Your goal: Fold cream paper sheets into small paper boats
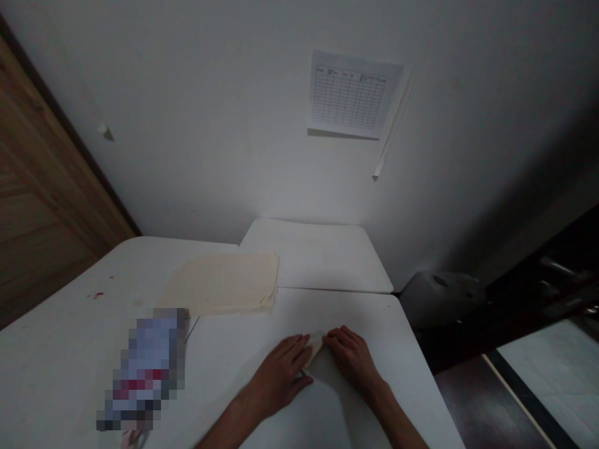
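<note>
A small folded piece of beige paper (316, 349) lies on the white table between my two hands. My left hand (284, 373) rests over its left side, with the fingers close together and the thumb lower down, so part of the piece is covered. At its upper right end, my right hand (350, 358) has curled fingers pinching the edge. Further back and to the left lies a stack of larger beige paper sheets (224, 284), with uneven front edges.
White table sections (318, 255) meet at seams and butt against the wall. A blurred-out bluish object (147, 355) lies at left. A printed chart (353, 96) hangs on the wall. Right of the table stands a pale rounded container (435, 299); a wooden door (42, 181) is at left.
</note>
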`<act>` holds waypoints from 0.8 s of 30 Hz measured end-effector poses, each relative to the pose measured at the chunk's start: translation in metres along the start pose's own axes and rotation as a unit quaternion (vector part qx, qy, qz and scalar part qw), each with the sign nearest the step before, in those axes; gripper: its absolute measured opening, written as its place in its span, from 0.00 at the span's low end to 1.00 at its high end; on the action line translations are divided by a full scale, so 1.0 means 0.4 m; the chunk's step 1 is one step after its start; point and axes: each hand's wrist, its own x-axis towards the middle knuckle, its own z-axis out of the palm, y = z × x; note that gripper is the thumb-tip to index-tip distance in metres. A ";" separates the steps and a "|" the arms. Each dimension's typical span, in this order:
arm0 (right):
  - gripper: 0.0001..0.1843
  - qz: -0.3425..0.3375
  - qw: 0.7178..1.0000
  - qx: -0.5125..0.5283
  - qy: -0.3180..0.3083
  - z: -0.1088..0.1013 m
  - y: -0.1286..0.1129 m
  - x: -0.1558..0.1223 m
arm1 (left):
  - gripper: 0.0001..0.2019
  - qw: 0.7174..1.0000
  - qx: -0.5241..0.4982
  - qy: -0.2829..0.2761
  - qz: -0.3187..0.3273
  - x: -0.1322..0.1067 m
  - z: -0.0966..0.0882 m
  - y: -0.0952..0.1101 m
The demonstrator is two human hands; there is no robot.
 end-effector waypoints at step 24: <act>0.09 0.081 0.996 0.036 -0.011 -0.021 -0.039 0.010 | 0.16 0.999 -0.018 0.030 -0.006 -0.008 0.026 -0.004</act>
